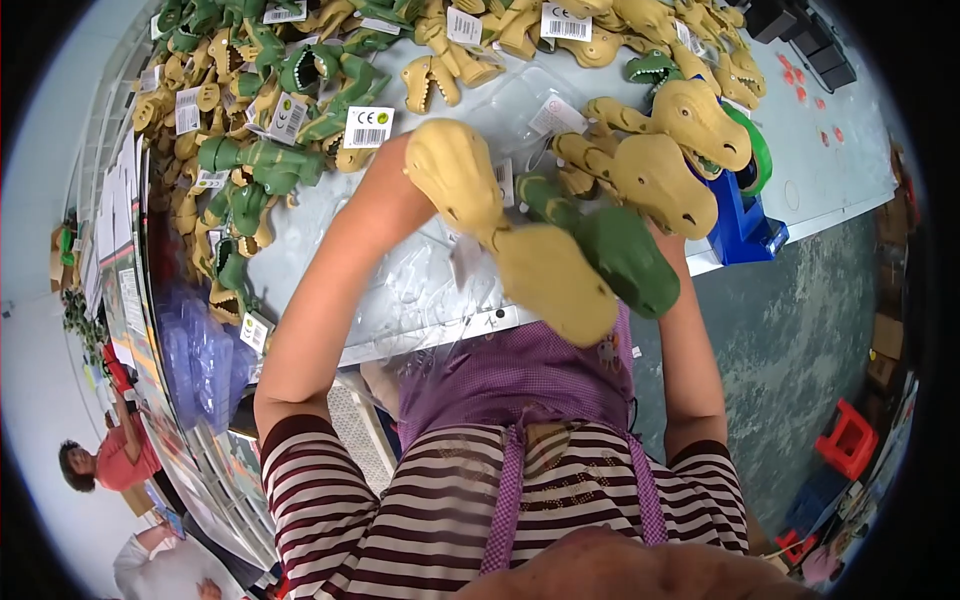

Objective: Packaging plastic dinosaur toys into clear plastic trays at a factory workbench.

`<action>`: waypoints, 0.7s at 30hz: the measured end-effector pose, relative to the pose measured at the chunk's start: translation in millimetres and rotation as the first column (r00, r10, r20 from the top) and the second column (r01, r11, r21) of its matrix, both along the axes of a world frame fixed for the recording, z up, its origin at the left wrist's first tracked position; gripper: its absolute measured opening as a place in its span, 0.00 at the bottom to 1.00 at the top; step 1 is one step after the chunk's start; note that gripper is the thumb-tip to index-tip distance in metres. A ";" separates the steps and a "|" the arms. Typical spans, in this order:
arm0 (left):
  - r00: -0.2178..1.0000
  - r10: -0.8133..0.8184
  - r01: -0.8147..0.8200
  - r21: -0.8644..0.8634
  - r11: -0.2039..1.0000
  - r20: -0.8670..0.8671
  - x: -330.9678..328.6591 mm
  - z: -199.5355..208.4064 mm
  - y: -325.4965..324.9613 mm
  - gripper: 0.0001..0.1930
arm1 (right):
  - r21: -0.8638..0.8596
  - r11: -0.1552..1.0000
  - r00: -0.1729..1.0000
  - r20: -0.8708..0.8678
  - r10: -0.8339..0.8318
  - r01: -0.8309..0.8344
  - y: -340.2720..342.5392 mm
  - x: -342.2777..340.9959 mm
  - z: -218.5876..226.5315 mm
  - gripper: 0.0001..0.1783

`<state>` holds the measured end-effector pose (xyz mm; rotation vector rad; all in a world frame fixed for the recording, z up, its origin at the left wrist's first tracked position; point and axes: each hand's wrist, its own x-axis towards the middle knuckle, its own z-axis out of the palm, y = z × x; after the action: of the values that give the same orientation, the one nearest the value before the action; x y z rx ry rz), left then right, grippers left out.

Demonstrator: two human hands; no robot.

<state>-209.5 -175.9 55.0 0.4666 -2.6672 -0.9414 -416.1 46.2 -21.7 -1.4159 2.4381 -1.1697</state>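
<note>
Close in front of me is a bunch of toy dinosaurs, raised over the table's near edge. It includes a tan one (455, 175), a green one (630, 262) and more tan heads (665, 185) on the right. My left hand (400, 178) closes on the bunch's left side, behind the tan toy; its fingers are mostly hidden. On the other side my right hand (668, 240) grips the bunch from behind the tan heads, which cover its fingers. Clear plastic packaging (415, 285) lies under the toys, and a clear plastic shell (510, 95) sits beyond them.
Tan and green dinosaurs with white tags (368, 127) are heaped along the table's far and left sides. A blue tape dispenser (740, 225) with a green roll (755, 150) stands at the right edge. Far right is a red stool (848, 440). Other people (130, 450) are at far left.
</note>
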 end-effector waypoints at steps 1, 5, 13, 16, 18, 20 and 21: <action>1.000 0.001 -0.001 0.001 1.000 0.003 1.0 -1.5 -0.7 0.09 | 0.048 0.999 0.995 -0.102 0.010 -0.005 -0.3 1.4 3.1 0.21; 0.990 0.076 -0.076 -0.007 0.997 0.119 8.9 -9.2 -2.3 0.08 | 0.154 0.984 0.866 0.475 -0.158 0.095 5.5 1.0 -10.7 0.20; 0.960 0.248 -0.212 -0.242 0.947 0.128 4.0 2.3 25.0 0.10 | 0.132 0.991 0.937 0.349 -0.032 -0.016 8.6 -8.2 -30.8 0.14; 0.970 0.230 -0.220 -0.113 0.969 0.080 11.8 -1.9 24.1 0.09 | 0.080 0.996 0.947 0.315 -0.054 0.030 1.2 4.5 -0.2 0.13; 0.993 0.116 -0.105 -0.227 0.968 0.032 12.3 -8.3 19.0 0.09 | 0.096 0.994 0.944 0.322 -0.078 0.049 3.6 6.5 2.6 0.13; 0.994 0.105 -0.097 -0.223 0.970 0.026 13.0 -9.1 14.3 0.10 | 0.108 0.992 0.940 0.326 -0.098 0.066 4.3 4.2 -0.8 0.13; 0.995 0.092 -0.085 -0.216 0.973 0.024 13.2 -8.9 12.0 0.11 | 0.075 0.996 0.955 0.285 -0.076 0.057 3.3 0.3 -8.0 0.13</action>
<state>-196.3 -163.9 46.1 0.5498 -2.7126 -0.6157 -415.8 49.5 -29.6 -1.0666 2.3119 -1.2007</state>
